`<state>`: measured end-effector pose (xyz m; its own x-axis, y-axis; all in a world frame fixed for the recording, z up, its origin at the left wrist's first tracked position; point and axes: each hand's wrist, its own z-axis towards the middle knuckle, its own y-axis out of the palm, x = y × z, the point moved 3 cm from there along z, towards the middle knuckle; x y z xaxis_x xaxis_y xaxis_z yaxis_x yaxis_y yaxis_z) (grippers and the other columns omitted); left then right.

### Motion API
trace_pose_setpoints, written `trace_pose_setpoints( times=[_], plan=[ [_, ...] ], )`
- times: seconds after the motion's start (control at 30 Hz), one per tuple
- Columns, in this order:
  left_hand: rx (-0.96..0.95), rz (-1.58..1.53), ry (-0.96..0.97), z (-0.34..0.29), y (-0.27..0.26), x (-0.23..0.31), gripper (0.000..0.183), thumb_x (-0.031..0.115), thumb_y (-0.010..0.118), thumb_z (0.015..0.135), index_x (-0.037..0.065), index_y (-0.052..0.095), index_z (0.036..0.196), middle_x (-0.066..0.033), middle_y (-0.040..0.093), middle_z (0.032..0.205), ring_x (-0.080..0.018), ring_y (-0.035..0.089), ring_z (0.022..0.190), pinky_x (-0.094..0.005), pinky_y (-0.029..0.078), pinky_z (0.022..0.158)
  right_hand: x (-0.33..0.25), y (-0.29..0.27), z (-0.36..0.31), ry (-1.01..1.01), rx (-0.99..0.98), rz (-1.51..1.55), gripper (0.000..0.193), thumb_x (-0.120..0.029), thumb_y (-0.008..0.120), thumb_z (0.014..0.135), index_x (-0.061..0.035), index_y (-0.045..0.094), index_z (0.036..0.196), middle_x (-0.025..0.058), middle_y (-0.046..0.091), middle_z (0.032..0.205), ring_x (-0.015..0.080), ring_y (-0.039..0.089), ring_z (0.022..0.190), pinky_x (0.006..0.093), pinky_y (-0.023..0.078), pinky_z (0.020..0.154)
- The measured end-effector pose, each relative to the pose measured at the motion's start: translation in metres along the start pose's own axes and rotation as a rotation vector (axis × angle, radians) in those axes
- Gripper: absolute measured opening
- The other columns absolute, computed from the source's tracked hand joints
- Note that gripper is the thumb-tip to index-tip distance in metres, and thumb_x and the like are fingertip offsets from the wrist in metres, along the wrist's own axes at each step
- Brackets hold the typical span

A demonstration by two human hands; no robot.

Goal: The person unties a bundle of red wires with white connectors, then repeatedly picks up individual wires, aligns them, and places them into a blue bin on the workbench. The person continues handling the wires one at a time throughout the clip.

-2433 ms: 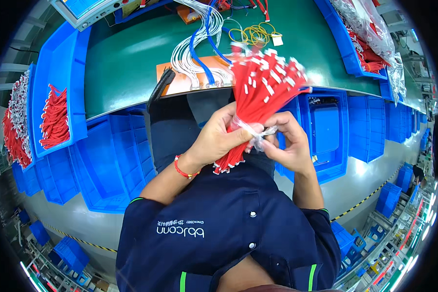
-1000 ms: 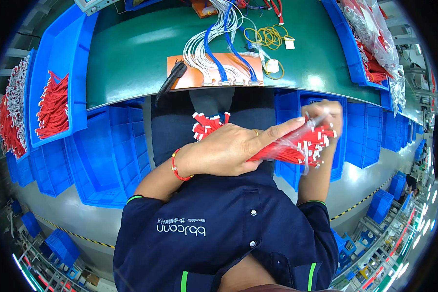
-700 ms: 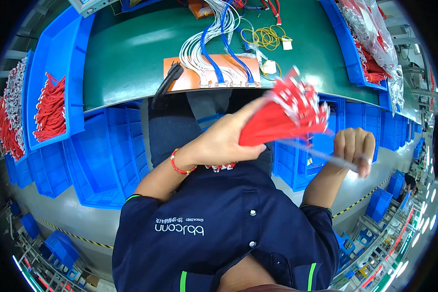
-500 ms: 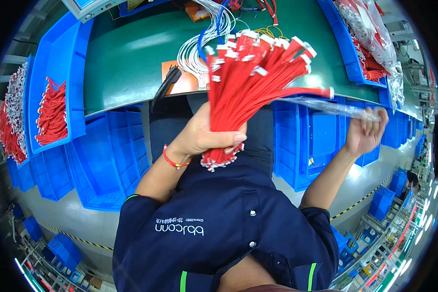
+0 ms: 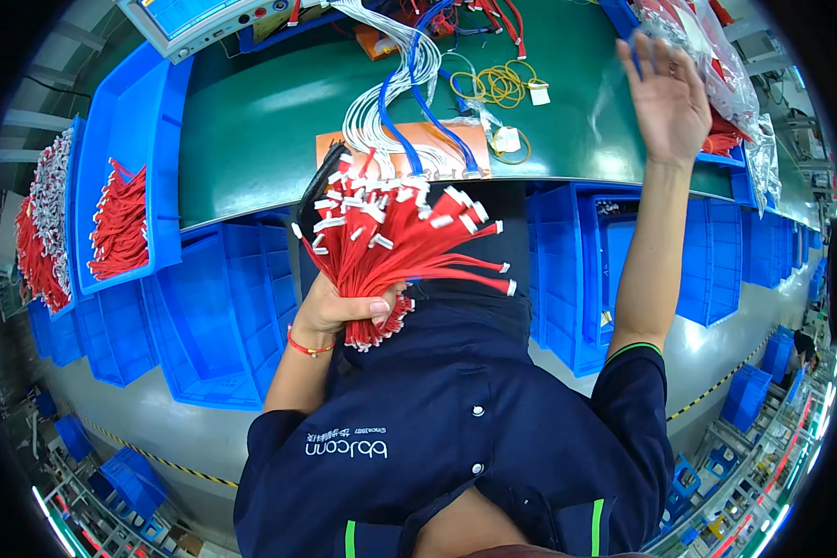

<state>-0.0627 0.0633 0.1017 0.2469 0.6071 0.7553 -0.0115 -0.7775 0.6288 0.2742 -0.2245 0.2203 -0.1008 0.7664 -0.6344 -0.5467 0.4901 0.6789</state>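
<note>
My left hand (image 5: 344,312) grips a thick bundle of red wires (image 5: 395,246) with white end connectors, fanned out up and to the right in front of my chest. My right hand (image 5: 668,98) is raised far to the upper right, fingers spread and holding nothing, beside a clear plastic bag (image 5: 716,65) full of red wire bundles at the bench's right end. A red cord circles my left wrist.
A green bench (image 5: 270,121) carries white and blue cable harnesses (image 5: 409,88), a yellow wire coil (image 5: 498,84) and an orange board. Blue bins (image 5: 126,214) on the left hold more red wires (image 5: 121,228). Empty blue bins (image 5: 679,251) line the front edge.
A clear plastic sleeve came off the red bundle, pulled rightwards by my right hand. That hand then rose to the upper right, open. My left hand kept the bundle and lowered it.
</note>
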Motion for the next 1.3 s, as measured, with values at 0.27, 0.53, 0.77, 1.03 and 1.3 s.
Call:
trace_pose_setpoints(
  times=[0.27,0.53,0.77,1.03,1.3],
  plan=[
    [0.025,-0.007,0.033,0.016,0.017,0.01,0.037,0.012,0.075,0.076,-0.003,0.056,0.104,-0.0099,0.059,0.071,-0.0201,0.058,0.062,-0.0337,0.049,0.058,0.086,0.023,-0.022,-0.02,-0.395,-1.799,0.025,-0.015,0.06,0.097,-0.0085,0.068,0.119,0.0086,0.067,0.117,0.0244,0.062,0.112,0.0374,0.04,0.103],
    [-0.075,-0.075,-0.02,0.041,0.032,0.01,0.035,-0.001,0.076,0.081,-0.003,0.062,0.112,-0.0107,0.069,0.091,-0.0185,0.068,0.076,-0.0332,0.058,0.07,0.055,0.057,-0.081,-0.352,-0.099,-1.653,0.02,-0.013,0.055,0.099,-0.0025,0.071,0.107,0.0105,0.066,0.108,0.0236,0.061,0.102,0.0366,0.042,0.096],
    [-0.08,0.175,-0.016,0.064,0.062,0.008,0.035,0.004,0.079,0.084,0.001,0.06,0.114,-0.0043,0.068,0.087,-0.009,0.063,0.07,-0.0236,0.051,0.061,0.117,0.073,-0.159,0.059,0.264,-0.51,0.081,-0.062,0.019,0.103,0.0071,0.047,0.135,0.0179,0.061,0.117,0.0247,0.059,0.109,0.0387,0.043,0.101],
    [0.013,0.447,0.065,0.075,0.071,-0.007,0.04,0.001,0.079,0.082,0.0,0.062,0.119,-0.0032,0.069,0.11,-0.009,0.065,0.099,-0.0274,0.053,0.089,0.131,0.104,-0.168,0.211,0.253,-0.314,0.101,-0.077,0.04,0.091,-0.003,0.018,0.155,0.0234,0.044,0.147,0.031,0.052,0.13,0.0438,0.042,0.11],
    [-0.024,0.421,-0.03,0.067,0.072,-0.024,0.047,0.007,0.081,0.08,0.003,0.061,0.123,-0.0041,0.068,0.113,-0.0114,0.065,0.098,-0.0298,0.053,0.086,0.13,0.117,-0.168,0.237,-0.158,-0.575,0.057,-0.039,0.034,0.106,0.0064,0.051,0.136,0.0227,0.057,0.133,0.0275,0.056,0.123,0.0375,0.041,0.107]
  ],
)
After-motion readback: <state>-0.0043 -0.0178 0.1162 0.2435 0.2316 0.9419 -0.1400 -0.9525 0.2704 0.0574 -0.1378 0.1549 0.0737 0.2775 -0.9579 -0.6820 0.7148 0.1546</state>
